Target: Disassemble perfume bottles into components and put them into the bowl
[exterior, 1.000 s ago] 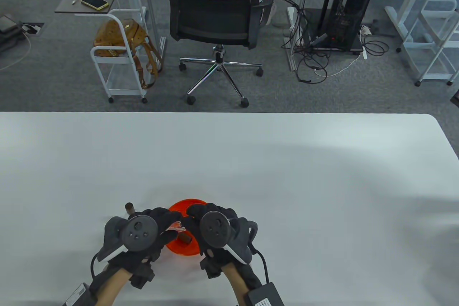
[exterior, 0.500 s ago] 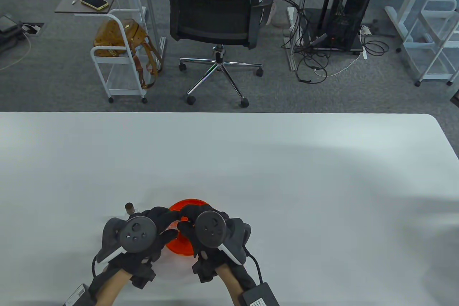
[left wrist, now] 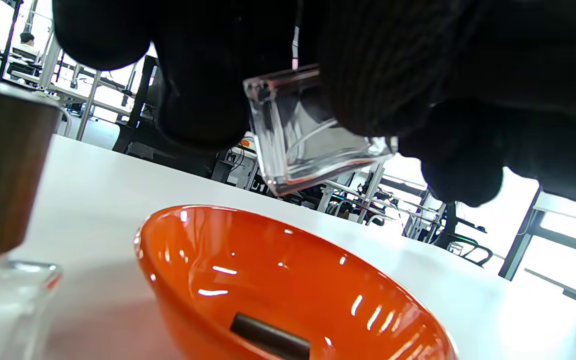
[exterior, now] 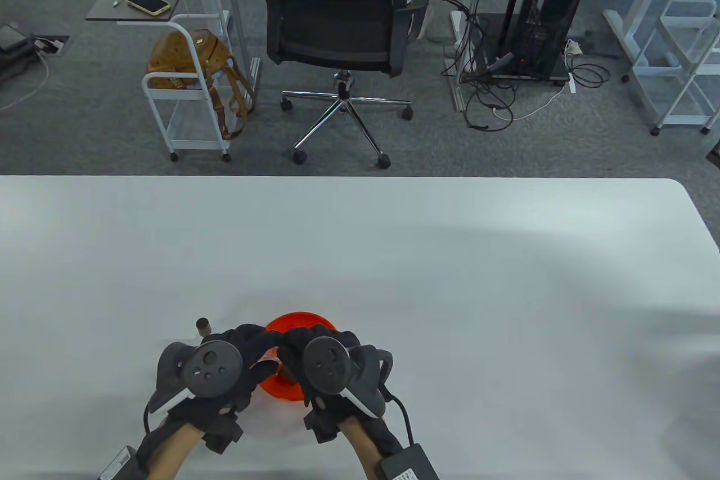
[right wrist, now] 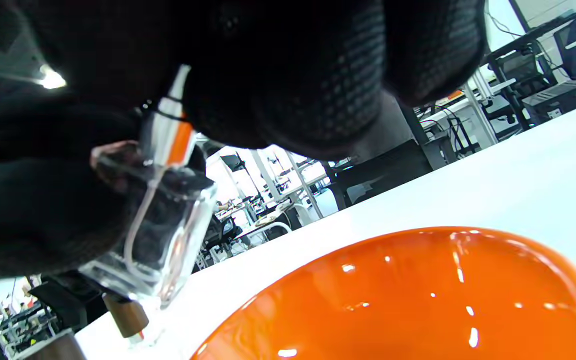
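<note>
Over the orange bowl my left hand grips a clear square glass bottle, its gloved fingers wrapped round the sides. My right hand meets it from the right and pinches the white and orange spray pump at the bottle's neck. The thin tube still curves down inside the glass. A brown cap lies in the bowl. In the table view both hands hide the held bottle.
A second bottle with a brown wooden cap stands just left of the bowl, close to my left hand. The white table stretches far and right. An office chair stands beyond its far edge.
My right hand has shifted left and closed in on the left hand over the bowl. The bottle and the cap in the bowl are now covered in the table view.
</note>
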